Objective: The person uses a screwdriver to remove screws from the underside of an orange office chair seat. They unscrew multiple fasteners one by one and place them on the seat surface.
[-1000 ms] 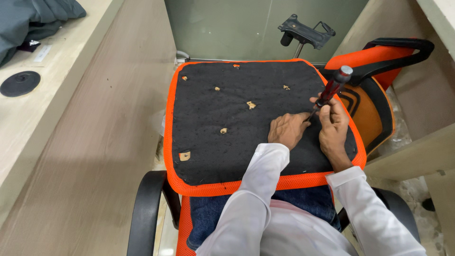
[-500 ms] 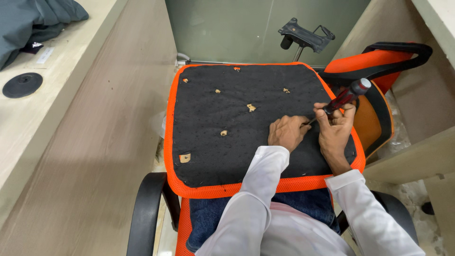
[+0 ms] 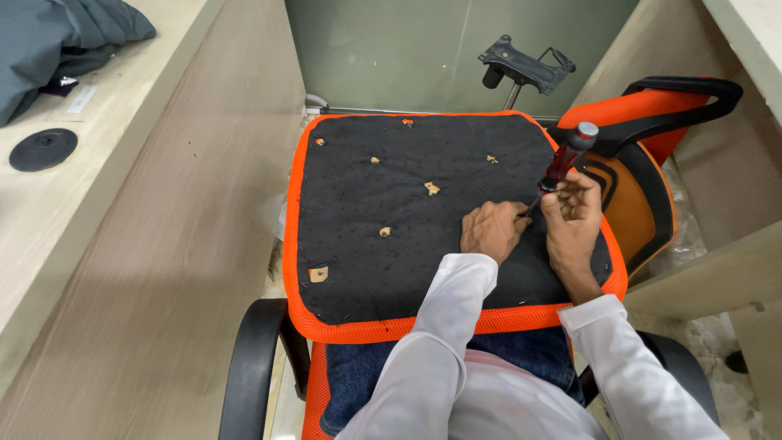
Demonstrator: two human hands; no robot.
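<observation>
Across the person's lap, in the head view, lies an upturned seat cushion, its black fabric underside facing up inside an orange mesh border, with several small holes showing pale wood beneath. Near its right edge the right hand is closed around the lower grip of a screwdriver with a red and black handle and a grey cap, tilted up and to the right, its tip down at the fabric. The left hand rests just beside the tip, fingers curled loosely and pressing the cloth; whether it pinches anything small I cannot tell. The screwdriver looks light and stiff, best held round its ribbed handle; the cushion seems bulky with soft, yielding cloth over a rigid board. An orange chair back stands to the right, a black mechanism plate behind, and a desk to the left.
</observation>
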